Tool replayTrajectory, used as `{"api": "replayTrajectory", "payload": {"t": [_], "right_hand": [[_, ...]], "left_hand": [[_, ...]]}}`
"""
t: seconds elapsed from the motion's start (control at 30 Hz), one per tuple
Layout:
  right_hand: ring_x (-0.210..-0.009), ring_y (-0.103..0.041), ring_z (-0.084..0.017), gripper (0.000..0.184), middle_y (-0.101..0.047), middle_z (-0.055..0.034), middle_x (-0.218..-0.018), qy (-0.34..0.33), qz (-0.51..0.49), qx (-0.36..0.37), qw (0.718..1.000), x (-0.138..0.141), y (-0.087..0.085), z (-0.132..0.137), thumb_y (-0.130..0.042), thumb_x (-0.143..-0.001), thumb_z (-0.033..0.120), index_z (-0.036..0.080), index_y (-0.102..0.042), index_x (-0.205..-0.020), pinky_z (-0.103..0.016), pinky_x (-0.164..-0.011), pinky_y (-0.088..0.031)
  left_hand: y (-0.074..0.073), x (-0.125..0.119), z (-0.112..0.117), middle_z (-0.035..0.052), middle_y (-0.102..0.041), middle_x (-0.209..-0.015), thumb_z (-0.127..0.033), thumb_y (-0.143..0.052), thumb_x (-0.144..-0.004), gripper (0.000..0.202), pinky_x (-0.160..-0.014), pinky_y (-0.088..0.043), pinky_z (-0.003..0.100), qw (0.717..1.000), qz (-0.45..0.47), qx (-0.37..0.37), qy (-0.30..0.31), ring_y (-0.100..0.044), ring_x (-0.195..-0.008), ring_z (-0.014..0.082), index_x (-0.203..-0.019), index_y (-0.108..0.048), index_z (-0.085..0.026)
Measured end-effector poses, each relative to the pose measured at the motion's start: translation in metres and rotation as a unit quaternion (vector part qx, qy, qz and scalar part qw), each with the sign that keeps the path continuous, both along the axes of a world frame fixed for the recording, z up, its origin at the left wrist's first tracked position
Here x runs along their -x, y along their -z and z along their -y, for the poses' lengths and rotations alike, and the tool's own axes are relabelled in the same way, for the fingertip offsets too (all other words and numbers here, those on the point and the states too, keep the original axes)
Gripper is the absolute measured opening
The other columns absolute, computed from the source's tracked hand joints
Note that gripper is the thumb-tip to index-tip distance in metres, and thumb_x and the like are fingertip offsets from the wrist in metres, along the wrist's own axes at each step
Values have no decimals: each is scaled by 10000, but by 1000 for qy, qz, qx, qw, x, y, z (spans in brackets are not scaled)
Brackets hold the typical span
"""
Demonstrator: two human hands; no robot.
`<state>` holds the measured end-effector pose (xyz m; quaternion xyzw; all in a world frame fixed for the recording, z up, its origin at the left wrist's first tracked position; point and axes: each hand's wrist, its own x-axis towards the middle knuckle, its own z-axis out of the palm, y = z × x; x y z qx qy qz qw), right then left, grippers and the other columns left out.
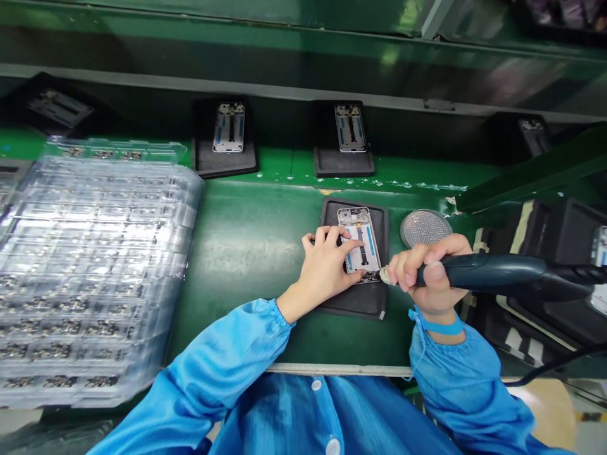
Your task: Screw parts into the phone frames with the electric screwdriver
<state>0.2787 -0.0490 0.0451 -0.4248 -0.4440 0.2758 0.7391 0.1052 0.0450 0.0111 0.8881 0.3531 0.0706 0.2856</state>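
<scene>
An open phone frame [353,253] with blue strips and a dark ribbon cable lies on a black tray [348,304] in front of me. My left hand [327,262] grips the phone frame at its left side, index finger and thumb resting across its lower half. In my right hand [434,275] is a dark electric screwdriver [496,273], held nearly level. Its tip meets the lower right corner of the phone frame; the screw, if any, is hidden. Just beyond my right hand is a round dish [425,228] with a dimpled surface.
Stacked clear plastic trays [95,253] of small circuit boards fill the left side. Along the back rail stand black trays [225,165] bearing more phone frames [351,128]. Several black trays [526,309] are piled at right, under a green slanted bar [531,170]. The screwdriver's cable trails right.
</scene>
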Motion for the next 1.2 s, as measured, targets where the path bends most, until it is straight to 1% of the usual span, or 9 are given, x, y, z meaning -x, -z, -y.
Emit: {"api": "replayTrajectory", "payload": {"t": [0.37,0.6,0.77,0.83,0.93,0.97,1.07,1.13,1.2], "right_hand": [[-361,-459,-132,316,-651,114,-628,-38,-1,-9,999,0,-2,4,-909,-1134,468,324,-646,-1037,-293,-417,-508],[-461,-569,-148,232,-692,93,-702,-82,23,39,996,1,1,9,-919,-1115,339,326,-691,-1079,-301,-507,-566],[-452,-497,-135,259,-644,106,-688,-93,27,53,994,0,6,8,-935,-1099,339,317,-681,-1056,-289,-512,-542],[-461,-506,-136,259,-646,105,-691,-90,32,53,994,1,8,7,-933,-1096,326,314,-678,-1054,-294,-526,-555],[-451,-535,-142,229,-664,105,-689,-83,27,29,996,4,8,7,-912,-1108,312,320,-685,-1078,-298,-506,-562],[-432,-525,-141,223,-663,108,-676,-76,17,14,997,4,7,7,-908,-1112,322,323,-688,-1079,-297,-484,-554],[-377,-465,-144,232,-653,109,-631,-32,-17,-26,999,-3,1,8,-911,-1115,374,328,-691,-1054,-308,-426,-523],[-371,-449,-155,257,-658,98,-620,12,-27,-32,999,-12,-3,10,-930,-1095,394,330,-689,-1032,-328,-408,-520],[-372,-437,-161,298,-650,92,-615,58,-33,-32,997,-21,-6,12,-962,-1059,406,330,-678,-1011,-341,-395,-513]], "left_hand": [[-2,0,1,151,-690,-1695,-465,-1020,-1024,636,-1273,-451,685,1000,-3,7,5,-523,-1617,469,-1622,-841,-346],[-3,-1,1,151,-687,-1702,-476,-1013,-1031,635,-1285,-444,694,1000,-4,9,5,-518,-1615,474,-1629,-838,-353],[-5,1,0,164,-675,-1738,-473,-963,-1075,605,-1291,-460,702,1000,-7,3,11,-524,-1638,478,-1650,-822,-348],[-5,9,5,196,-605,-1848,-550,-974,-1066,737,-1344,-445,738,999,-4,-13,40,-483,-1718,506,-1738,-760,-336],[-2,29,20,234,-401,-2036,-797,-1022,-954,1166,-1461,-338,840,990,-21,-51,130,-323,-1876,580,-1918,-568,-322],[1,37,27,238,-353,-2066,-848,-1008,-943,1245,-1485,-305,858,985,-38,-68,155,-279,-1908,592,-1954,-513,-316],[10,63,48,234,-345,-2077,-856,-879,-1067,1171,-1520,-313,821,973,-96,-126,166,-262,-1943,577,-1992,-447,-282],[18,81,57,231,-376,-2064,-877,-806,-1105,1144,-1526,-352,779,971,-114,-151,144,-287,-1941,567,-2000,-435,-269],[25,99,57,244,-394,-2052,-904,-787,-1096,1175,-1514,-395,765,973,-118,-165,109,-308,-1932,576,-2007,-424,-257]]}}
